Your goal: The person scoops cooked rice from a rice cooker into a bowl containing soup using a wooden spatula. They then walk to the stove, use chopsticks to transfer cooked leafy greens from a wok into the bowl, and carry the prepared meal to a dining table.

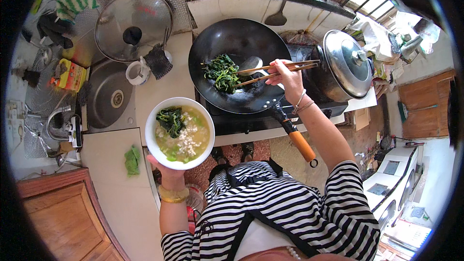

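Observation:
My left hand (pixel 168 170) holds a white bowl (pixel 149 130) from below, beside the wok. In the bowl are a yellowish broth with pale crumbled food (pixel 187 144) and a clump of dark cooked greens (pixel 172 121). My right hand (pixel 286 79) grips a pair of wooden chopsticks (pixel 259 68) over the black wok (pixel 232 34). The chopstick tips touch leafy greens (pixel 223 73) lying in the wok. A metal ladle (pixel 252 66) rests in the wok, partly hidden by the chopsticks. The wok's wooden handle (pixel 302 146) points towards me.
A lidded metal pot (pixel 346 67) stands right of the wok. A spatula (pixel 276 18) hangs on the wall behind. To the left are a sink (pixel 105 98), a glass lid (pixel 133 14), a white mug (pixel 137 72), a black mesh scrubber (pixel 158 61) and a green cloth (pixel 132 160).

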Demonstrator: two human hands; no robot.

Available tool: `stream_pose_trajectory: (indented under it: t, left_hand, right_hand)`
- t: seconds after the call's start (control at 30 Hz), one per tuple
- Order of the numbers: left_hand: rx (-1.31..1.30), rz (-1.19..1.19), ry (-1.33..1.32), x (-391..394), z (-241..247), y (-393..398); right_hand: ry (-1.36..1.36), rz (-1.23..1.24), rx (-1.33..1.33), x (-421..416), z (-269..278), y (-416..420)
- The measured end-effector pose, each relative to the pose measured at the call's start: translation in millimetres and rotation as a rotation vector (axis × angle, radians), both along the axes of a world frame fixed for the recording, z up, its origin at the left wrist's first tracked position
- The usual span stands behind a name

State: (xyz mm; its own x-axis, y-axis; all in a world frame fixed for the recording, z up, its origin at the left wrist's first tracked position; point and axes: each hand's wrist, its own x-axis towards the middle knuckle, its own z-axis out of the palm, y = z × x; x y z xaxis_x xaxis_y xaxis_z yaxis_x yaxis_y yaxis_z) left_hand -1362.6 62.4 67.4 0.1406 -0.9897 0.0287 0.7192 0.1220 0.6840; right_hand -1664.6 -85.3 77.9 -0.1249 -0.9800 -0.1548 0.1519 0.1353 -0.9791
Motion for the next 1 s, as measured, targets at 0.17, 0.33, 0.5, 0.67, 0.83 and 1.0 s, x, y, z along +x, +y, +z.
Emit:
stream_pose_trajectory:
  t: [0.17, 0.33, 0.5, 0.67, 0.83, 1.0]
  left_hand:
    - [-0.004, -0.03, 0.064, 11.6, -6.9, 4.0]
    - [0.042, 0.019, 0.033, 9.4, -2.4, 2.8]
    - [0.0, -0.003, 0.04, 10.7, -4.1, -1.5]
    - [0.011, 0.013, 0.027, 14.4, -3.9, -2.3]
    - [0.004, 0.01, 0.036, 13.2, -3.5, -5.3]
    - [0.008, -0.021, 0.036, 9.0, 1.1, -8.8]
  right_hand:
    - [-0.052, -0.017, 0.071, 13.2, -15.4, -5.5]
    - [-0.116, -0.062, 0.089, 9.0, -32.3, -13.6]
    - [-0.315, -0.129, 0.074, -4.0, -33.4, -9.7]
    - [-0.454, -0.103, 0.037, -23.3, -14.5, -11.5]
    - [-0.145, 0.026, -0.032, -31.6, 6.2, -10.8]
    - [0.048, 0.064, 0.042, -13.8, -7.1, -12.8]
